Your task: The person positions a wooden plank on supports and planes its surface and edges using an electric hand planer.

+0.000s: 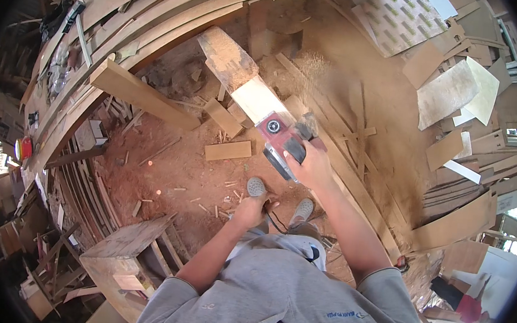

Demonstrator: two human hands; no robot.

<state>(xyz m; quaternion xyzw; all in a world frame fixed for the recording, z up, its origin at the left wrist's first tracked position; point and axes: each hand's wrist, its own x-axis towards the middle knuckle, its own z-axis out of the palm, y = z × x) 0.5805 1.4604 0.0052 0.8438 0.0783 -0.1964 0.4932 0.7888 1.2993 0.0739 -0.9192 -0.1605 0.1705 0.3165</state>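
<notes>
My right hand is wrapped around the handle of a red and black electric planer, which rests on a long wooden board. Beyond the tool, the board is pale and smooth close by, then rough and brown toward its far end. My left hand is closed in front of my body, apart from the board, with a black power cord coming from its fingers. Dust hangs in the air to the right of the planer, blurring the ground there.
A thick wooden beam juts in from the left. Short offcuts and chips litter the reddish dirt floor. Long planks are stacked along the far left. Panels lean at the right, and a wooden box stands lower left.
</notes>
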